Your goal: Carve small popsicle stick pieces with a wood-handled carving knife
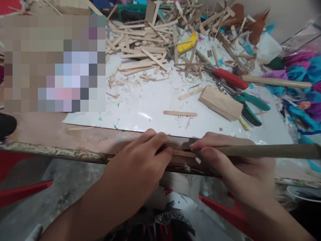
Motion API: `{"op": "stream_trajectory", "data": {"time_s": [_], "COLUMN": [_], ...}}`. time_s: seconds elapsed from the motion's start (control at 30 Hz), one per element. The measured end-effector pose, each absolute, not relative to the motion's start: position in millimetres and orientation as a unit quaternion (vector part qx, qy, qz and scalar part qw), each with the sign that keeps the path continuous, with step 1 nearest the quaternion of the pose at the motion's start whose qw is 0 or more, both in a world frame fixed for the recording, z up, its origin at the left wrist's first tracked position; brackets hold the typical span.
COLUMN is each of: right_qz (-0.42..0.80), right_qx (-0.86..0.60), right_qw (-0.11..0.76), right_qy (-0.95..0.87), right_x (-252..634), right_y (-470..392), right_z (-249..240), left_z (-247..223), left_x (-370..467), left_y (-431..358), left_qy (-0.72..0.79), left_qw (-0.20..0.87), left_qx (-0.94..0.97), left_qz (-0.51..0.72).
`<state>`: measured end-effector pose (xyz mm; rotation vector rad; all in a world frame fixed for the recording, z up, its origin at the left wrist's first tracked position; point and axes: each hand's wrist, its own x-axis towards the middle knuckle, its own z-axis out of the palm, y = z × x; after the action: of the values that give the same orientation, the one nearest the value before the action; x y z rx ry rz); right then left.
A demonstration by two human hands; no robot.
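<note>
Stick (184,154), one, wooden, along the near edge of the surface (40,129). Left hand (139,159): fingers curled, pinning it. Right hand (239,167): closed around a wooden-handled tool (273,151), tip at the stick. Hazard: pressing too hard might split it or skid the tip into left fingers.

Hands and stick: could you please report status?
Left hand holding wooden stick. Right hand gripping tool, close to stick. Loose stick beyond, not in the way.
</note>
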<state>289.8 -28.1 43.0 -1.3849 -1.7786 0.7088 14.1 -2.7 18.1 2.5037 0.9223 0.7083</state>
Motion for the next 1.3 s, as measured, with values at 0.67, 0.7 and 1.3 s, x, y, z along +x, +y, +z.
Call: {"op": "stream_trajectory", "data": {"time_s": [0.67,0.7,1.3], "right_qz": [0.176,0.182,0.229], "right_qx": [-0.513,-0.515,-0.546], "right_qw": [0.255,0.252,0.309], "right_qy": [-0.801,-0.799,-0.744], "right_x": [292.9,292.3,288.0], "right_y": [-56.1,-56.5,-72.6], "right_z": [56.2,54.8,48.4], "left_z": [16.3,16.9,17.8], "left_x": [14.8,15.3,17.3], "left_y": [-7.8,-7.3,-3.7], "left_qy": [0.325,0.324,0.317], "left_qw": [0.172,0.173,0.182], "left_qx": [0.892,0.893,0.89], "left_qz": [0.263,0.259,0.272]}}
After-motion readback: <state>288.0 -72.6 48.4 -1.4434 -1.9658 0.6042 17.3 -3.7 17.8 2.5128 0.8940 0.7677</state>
